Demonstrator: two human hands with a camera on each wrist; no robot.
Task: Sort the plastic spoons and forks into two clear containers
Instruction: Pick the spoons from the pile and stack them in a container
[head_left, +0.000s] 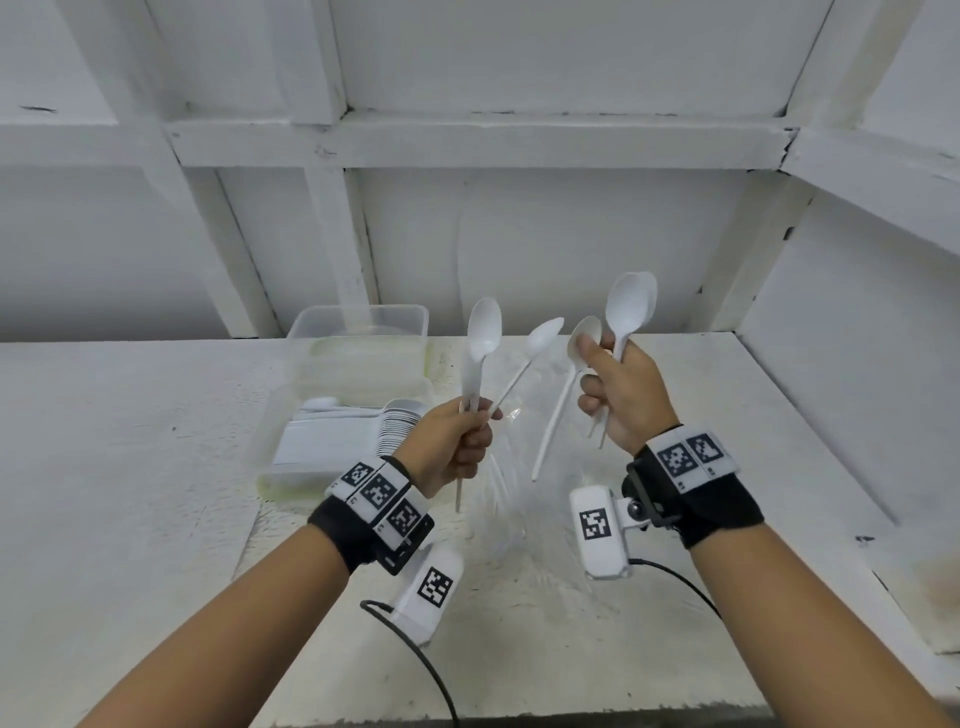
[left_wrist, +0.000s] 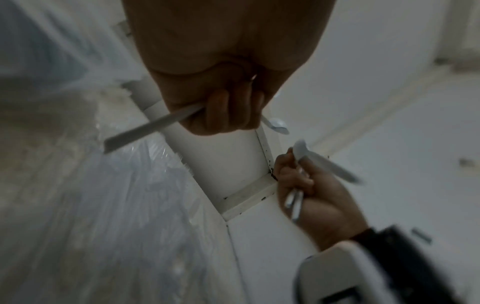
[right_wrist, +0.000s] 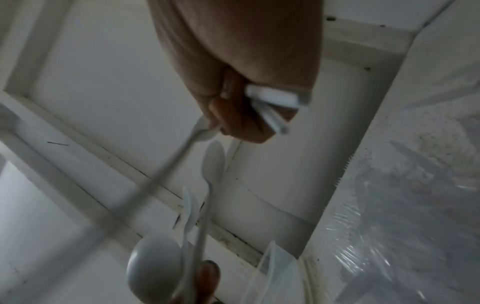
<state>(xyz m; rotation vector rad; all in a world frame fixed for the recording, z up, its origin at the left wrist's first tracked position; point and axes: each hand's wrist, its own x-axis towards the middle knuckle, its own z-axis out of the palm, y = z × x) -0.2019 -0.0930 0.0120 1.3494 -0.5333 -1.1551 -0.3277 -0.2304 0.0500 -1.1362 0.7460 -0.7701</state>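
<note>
Spoons fill both hands near the middle of the head view, held up above the white table (head_left: 130, 441). At centre-left, the left hand (head_left: 453, 447) has its fingers curled into a fist round the handles of two white plastic spoons: one spoon (head_left: 483, 332) stands nearly upright with its bowl at the top, the other (head_left: 540, 340) leans toward the right of the frame. A handle end sticks out below the fist. At centre-right, the right hand (head_left: 626, 392) is likewise wrapped round a bunch of spoon handles, with the tallest spoon (head_left: 629, 306) rising toward the upper right; its thumb and forefinger pinch the bowl of a hanging spoon (head_left: 563, 395), whose handle slants down and to the left, free of the table. The two hands are near each other but apart.

Left of centre, a clear container (head_left: 291, 457) sits on the table, holding a neat row of white cutlery (the pieces are too tightly stacked to tell their kind), and a second clear container (head_left: 358, 322) sits just behind it, against the white wall. Crinkled clear plastic wrap (head_left: 550, 499) lies on the table below the hands.

Both wrist views are blurred, and show only closed fingers with handle ends poking out.
</note>
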